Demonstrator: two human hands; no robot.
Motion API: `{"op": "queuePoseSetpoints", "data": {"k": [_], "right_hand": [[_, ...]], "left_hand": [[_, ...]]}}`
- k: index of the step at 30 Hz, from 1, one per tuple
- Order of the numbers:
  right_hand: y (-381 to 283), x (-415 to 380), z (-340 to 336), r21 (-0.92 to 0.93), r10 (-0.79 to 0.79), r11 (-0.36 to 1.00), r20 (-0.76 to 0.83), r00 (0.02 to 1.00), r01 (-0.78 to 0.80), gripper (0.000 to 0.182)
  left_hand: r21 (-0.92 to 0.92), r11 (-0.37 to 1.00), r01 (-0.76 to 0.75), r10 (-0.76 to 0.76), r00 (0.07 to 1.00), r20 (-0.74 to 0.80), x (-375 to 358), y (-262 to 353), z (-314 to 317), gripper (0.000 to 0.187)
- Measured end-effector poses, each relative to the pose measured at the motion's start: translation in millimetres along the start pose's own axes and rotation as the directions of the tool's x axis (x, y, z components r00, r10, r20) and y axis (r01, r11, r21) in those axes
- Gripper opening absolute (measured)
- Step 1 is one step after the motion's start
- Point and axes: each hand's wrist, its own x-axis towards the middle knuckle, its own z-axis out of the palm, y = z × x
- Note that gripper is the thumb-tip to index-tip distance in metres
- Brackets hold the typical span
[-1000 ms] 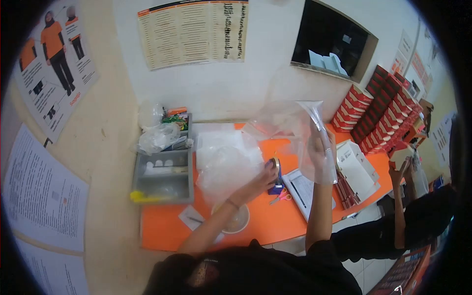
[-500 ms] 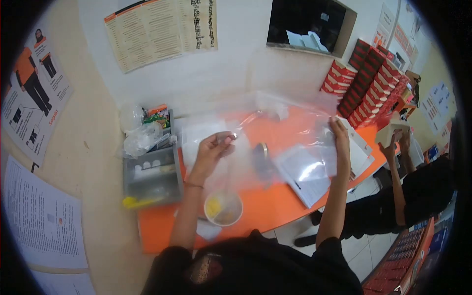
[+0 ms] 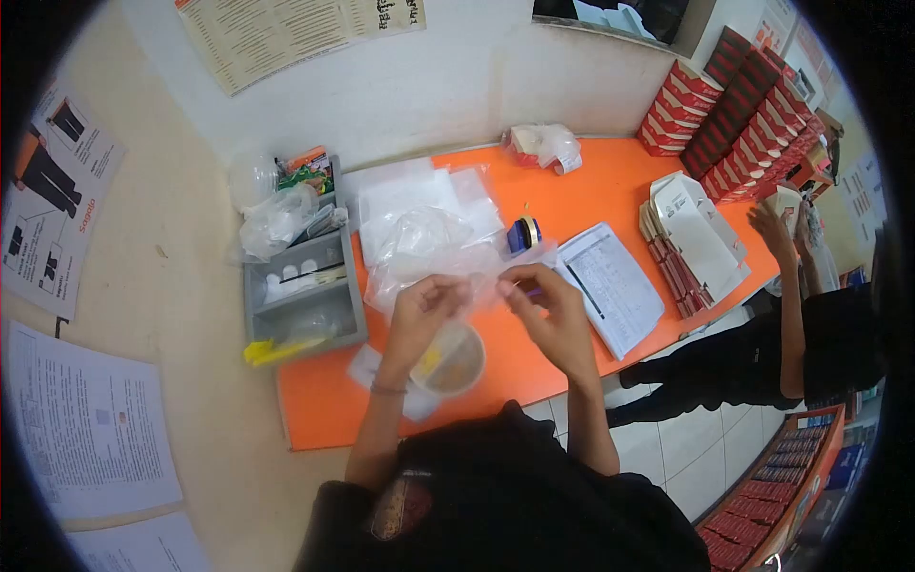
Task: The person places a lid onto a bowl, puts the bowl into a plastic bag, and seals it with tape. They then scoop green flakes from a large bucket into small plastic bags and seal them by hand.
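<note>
A clear plastic bag (image 3: 419, 250) stretches in front of me, its near edge blurred between my hands. My left hand (image 3: 426, 319) pinches that edge with the fingertips. Opposite it, my right hand (image 3: 555, 324) is closed on the same edge, thumb pressed to the fingers. Just below the hands stands a round, pale tub (image 3: 457, 367) with something yellow inside; its other contents are hard to make out. White paper (image 3: 415, 405) lies by the tub. Beyond my right hand is a dark blue roll of tape (image 3: 522, 234).
On the orange table (image 3: 600, 181) lie a written notebook (image 3: 610, 291) and flat card boxes (image 3: 701, 243). A grey divided bin (image 3: 355, 310) holds bags and utensils at left. Red boxes (image 3: 753, 119) stack at the back right. Another person (image 3: 796, 334) handles a box on the right.
My hands have come closer together, the right one moving left and down from the spread bag. The bag has gathered and dropped lower. The camera view has shifted downward.
</note>
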Motion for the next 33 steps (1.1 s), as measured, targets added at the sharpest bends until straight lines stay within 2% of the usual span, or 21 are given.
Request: {"op": "queuePoseSetpoints", "data": {"k": [5, 7, 9, 11, 13, 14, 15, 16, 18, 19, 20, 21, 22, 23, 24, 25, 26, 27, 28, 30, 33], "right_hand": [[18, -6, 22, -0.059, -0.055, 0.996, 0.088, 0.995, 0.060, 0.040], [24, -6, 23, 0.104, 0.023, 0.993, 0.242, 0.970, -0.050, 0.037], [21, -6, 20, 0.210, 0.094, 0.963, 0.324, 0.941, -0.169, 0.034], [14, -6, 16, 0.301, 0.150, 0.909, 0.409, 0.900, -0.288, 0.030], [9, -8, 13, 0.117, 0.193, 0.959, 0.405, 0.894, -0.260, 0.019], [15, -9, 9, 0.118, 0.191, 0.959, 0.404, 0.894, -0.258, 0.019], [25, -10, 2, -0.062, 0.147, 0.989, 0.191, 0.970, -0.137, 0.014], [32, -11, -5, -0.262, 0.050, 0.964, -0.016, 0.999, -0.052, 0.010], [38, -9, -27, -0.267, 0.037, 0.960, -0.188, 0.981, -0.088, 0.008], [39, -7, -32, -0.264, 0.026, 0.956, -0.353, 0.935, -0.126, 0.007], [43, -4, -27, -0.263, 0.024, 0.957, -0.351, 0.936, -0.123, 0.007], [50, 0, -17, -0.034, -0.019, 0.999, -0.416, 0.909, 0.005, 0.009], [57, 3, -6, 0.187, -0.039, 0.971, -0.485, 0.874, 0.147, 0.016], [62, 6, 6, 0.188, -0.039, 0.971, -0.482, 0.875, 0.146, 0.016], [66, 8, 18, 0.297, 0.071, 0.953, -0.407, 0.911, 0.059, 0.024], [70, 9, 25, 0.395, 0.172, 0.918, -0.319, 0.932, -0.034, 0.032], [72, 10, 25, 0.396, 0.171, 0.918, -0.317, 0.933, -0.034, 0.032], [75, 10, 24, 0.028, -0.103, 0.993, -0.296, 0.950, 0.116, 0.039], [71, 10, 13, -0.067, -0.151, 0.988, -0.304, 0.941, 0.137, 0.042], [63, 10, -25, -0.208, -0.149, 0.976, -0.404, 0.903, 0.069, 0.040], [69, 13, -46, -0.299, -0.127, 0.954, -0.460, 0.879, -0.018, 0.027]], "left_hand": [[0.010, 1.000, -0.025, 0.024, 0.999, 0.043, -4, -18, 3, 0.019], [0.029, 1.000, -0.001, 0.000, 0.999, 0.054, -6, -17, 3, 0.023], [-0.014, 0.975, 0.220, -0.217, 0.970, 0.112, -7, -8, 4, 0.029], [-0.113, 0.987, 0.115, -0.109, 0.992, 0.060, -9, -5, 16, 0.031], [-0.203, 0.979, 0.005, -0.005, 1.000, -0.001, -10, -2, 15, 0.032], [0.058, 0.995, 0.087, -0.089, 0.995, 0.037, -9, 3, 4, 0.029], [0.318, 0.936, 0.153, -0.179, 0.983, 0.051, -8, 7, -9, 0.027], [0.320, 0.935, 0.152, -0.177, 0.983, 0.052, -8, 3, -28, 0.027], [0.715, 0.699, 0.012, 0.007, 1.000, -0.024, -4, -9, -58, 0.024], [0.716, 0.698, 0.011, 0.010, 1.000, -0.026, -2, -13, -57, 0.024], [0.699, 0.690, -0.189, 0.310, 0.950, -0.048, -1, -18, -52, 0.023], [0.687, 0.620, -0.379, 0.580, 0.811, -0.076, 1, -20, -43, 0.024], [0.688, 0.620, -0.378, 0.581, 0.810, -0.078, -1, -11, -27, 0.024], [0.234, 0.943, -0.238, 0.295, 0.922, -0.250, -5, 8, -4, 0.023], [-0.300, 0.954, -0.021, -0.054, 0.969, -0.241, -8, 17, 10, 0.023], [-0.300, 0.954, -0.023, -0.054, 0.968, -0.243, -5, 4, 13, 0.023], [0.042, 0.988, -0.148, 0.154, 0.953, -0.259, -1, -17, 11, 0.021], [0.403, 0.887, -0.224, 0.303, 0.942, -0.146, -6, -3, 1, 0.018], [0.695, 0.653, -0.301, 0.442, 0.897, -0.027, -12, 10, -9, 0.016], [0.691, 0.700, -0.180, 0.567, 0.728, -0.385, -20, -5, -88, 0.017], [0.600, 0.799, 0.023, 0.410, 0.710, -0.573, -42, 26, -105, 0.014]]}}
